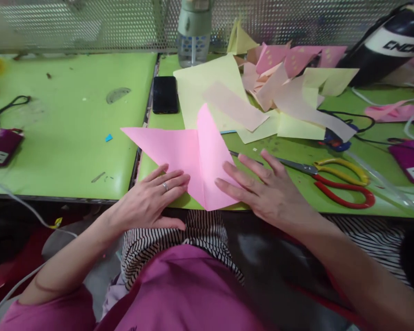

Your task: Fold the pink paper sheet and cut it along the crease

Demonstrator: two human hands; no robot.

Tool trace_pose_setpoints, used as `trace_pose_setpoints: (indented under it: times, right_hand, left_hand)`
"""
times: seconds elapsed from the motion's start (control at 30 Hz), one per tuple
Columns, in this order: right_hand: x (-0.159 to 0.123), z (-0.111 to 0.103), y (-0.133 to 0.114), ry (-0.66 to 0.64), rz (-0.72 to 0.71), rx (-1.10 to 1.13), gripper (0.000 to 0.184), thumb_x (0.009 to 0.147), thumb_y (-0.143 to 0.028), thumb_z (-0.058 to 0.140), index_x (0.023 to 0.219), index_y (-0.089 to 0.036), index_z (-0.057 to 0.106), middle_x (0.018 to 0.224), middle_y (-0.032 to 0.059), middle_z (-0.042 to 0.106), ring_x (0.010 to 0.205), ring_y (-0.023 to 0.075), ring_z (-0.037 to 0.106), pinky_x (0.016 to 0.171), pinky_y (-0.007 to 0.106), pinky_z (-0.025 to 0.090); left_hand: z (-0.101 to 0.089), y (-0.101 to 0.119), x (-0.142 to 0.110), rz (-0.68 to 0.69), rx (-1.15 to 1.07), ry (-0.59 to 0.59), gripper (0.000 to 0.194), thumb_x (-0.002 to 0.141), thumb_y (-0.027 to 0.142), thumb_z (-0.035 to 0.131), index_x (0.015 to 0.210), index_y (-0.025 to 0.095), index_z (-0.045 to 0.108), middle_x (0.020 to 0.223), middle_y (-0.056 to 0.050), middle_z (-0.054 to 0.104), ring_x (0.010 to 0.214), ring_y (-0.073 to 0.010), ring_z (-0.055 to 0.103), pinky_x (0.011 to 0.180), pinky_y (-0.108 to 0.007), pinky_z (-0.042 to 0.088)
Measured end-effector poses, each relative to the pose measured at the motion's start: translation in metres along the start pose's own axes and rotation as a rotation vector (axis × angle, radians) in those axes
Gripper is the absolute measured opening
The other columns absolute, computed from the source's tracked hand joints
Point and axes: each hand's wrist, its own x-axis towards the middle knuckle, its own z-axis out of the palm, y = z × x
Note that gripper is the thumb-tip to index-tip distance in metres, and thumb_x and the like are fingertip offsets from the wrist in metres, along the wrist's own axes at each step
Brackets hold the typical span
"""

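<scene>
A folded sheet of pink paper (pixel 179 145) lies at the front edge of the green table, a crease running down it and its right flap raised. Flat on the lower left part of the sheet rests my left hand (pixel 158 193), fingers stretched out, a ring on one of them. My right hand (pixel 265 186) has its fingers spread, with some fingertips touching the right flap. Neither hand grips the paper. Beside my right hand are scissors (pixel 310 169) with one yellow and one red handle loop, the blade tips partly hidden.
Behind the pink sheet lie a black phone (pixel 164 94), a pale yellow sheet (pixel 210 69) and a pile of folded and cut papers (pixel 272 82). A water bottle (pixel 193 37) and a large black bottle (pixel 393 46) stand at the back. Purple power sockets (pixel 3 147) sit left.
</scene>
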Motion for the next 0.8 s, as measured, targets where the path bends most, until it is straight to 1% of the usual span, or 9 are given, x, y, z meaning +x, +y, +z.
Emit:
trace_pose_setpoints:
  times: [0.1,0.2,0.3,0.37,0.43,0.53,0.63,0.73,0.8]
  right_hand:
    - [0.014,-0.002,0.0,0.068,-0.128,-0.036,0.045,0.09,-0.005,0.047,0.123,-0.034,0.056,0.135,-0.0007,0.06,0.129,0.0256,0.05,0.113,0.062,0.028]
    - [0.016,-0.005,-0.01,0.128,-0.247,-0.103,0.026,0.091,-0.01,0.052,0.107,-0.028,0.063,0.119,0.0014,0.069,0.113,0.0225,0.062,0.11,0.059,0.035]
    - [0.009,-0.008,-0.027,0.091,-0.122,-0.078,0.021,0.091,-0.014,0.053,0.099,-0.029,0.064,0.095,-0.001,0.074,0.09,0.0177,0.068,0.106,0.052,0.044]
    - [0.006,-0.008,-0.037,0.08,-0.096,0.018,0.021,0.091,-0.016,0.053,0.099,-0.032,0.064,0.087,-0.0032,0.073,0.082,0.0153,0.067,0.105,0.048,0.046]
    - [0.006,-0.006,-0.043,0.083,-0.156,0.094,0.021,0.091,-0.019,0.053,0.102,-0.033,0.063,0.093,-0.0027,0.073,0.087,0.0158,0.067,0.103,0.045,0.048]
    - [0.011,0.003,-0.046,0.092,-0.137,0.065,0.032,0.089,-0.014,0.052,0.117,-0.028,0.06,0.111,0.0047,0.071,0.101,0.0207,0.065,0.094,0.044,0.052]
    - [0.016,0.011,-0.046,0.094,-0.114,0.014,0.04,0.089,-0.009,0.048,0.125,-0.023,0.058,0.112,0.0085,0.072,0.098,0.022,0.066,0.084,0.04,0.052]
    - [0.027,0.008,-0.046,0.109,-0.121,0.015,0.036,0.09,-0.012,0.049,0.122,-0.025,0.06,0.111,0.0068,0.072,0.098,0.0222,0.067,0.085,0.04,0.051]
    - [0.041,-0.001,-0.047,0.127,-0.133,-0.079,0.032,0.091,-0.013,0.05,0.118,-0.024,0.062,0.112,0.0065,0.072,0.099,0.0223,0.066,0.084,0.039,0.051]
  left_hand:
    - [-0.004,-0.004,-0.004,-0.024,0.054,-0.006,0.073,0.086,0.069,0.045,0.128,0.01,0.051,0.139,-0.016,0.053,0.135,-0.0263,0.043,0.118,-0.05,0.023]
    - [0.004,0.011,-0.006,-0.067,0.126,0.052,0.073,0.087,0.067,0.045,0.135,0.012,0.047,0.144,-0.016,0.048,0.137,-0.0284,0.039,0.118,-0.052,0.025]
    - [0.017,0.029,-0.006,0.003,0.117,0.089,0.065,0.09,0.06,0.047,0.135,0.013,0.048,0.142,-0.012,0.051,0.135,-0.0255,0.043,0.117,-0.046,0.029]
    - [0.021,0.031,-0.008,0.007,0.131,0.132,0.047,0.095,0.043,0.05,0.132,0.014,0.051,0.139,-0.009,0.055,0.132,-0.0218,0.047,0.116,-0.042,0.032]
    - [0.019,0.025,-0.011,-0.015,0.161,0.152,0.036,0.096,0.025,0.051,0.13,0.015,0.052,0.138,-0.007,0.056,0.131,-0.0205,0.048,0.115,-0.042,0.034]
    - [0.014,0.015,-0.016,-0.047,0.178,0.168,0.034,0.094,0.014,0.052,0.128,0.015,0.054,0.135,-0.006,0.058,0.128,-0.0202,0.051,0.114,-0.043,0.035]
    - [0.015,0.019,-0.018,-0.073,0.136,0.217,0.032,0.094,0.022,0.056,0.125,0.014,0.056,0.132,-0.007,0.061,0.124,-0.0194,0.055,0.111,-0.041,0.039]
    - [0.015,0.027,-0.016,-0.094,0.094,0.281,0.039,0.091,0.036,0.061,0.123,0.014,0.058,0.129,-0.007,0.064,0.121,-0.0204,0.058,0.108,-0.041,0.043]
    - [0.01,0.026,-0.016,-0.109,0.107,0.341,0.034,0.09,0.028,0.063,0.121,0.016,0.059,0.125,-0.006,0.066,0.117,-0.0195,0.06,0.103,-0.039,0.046]
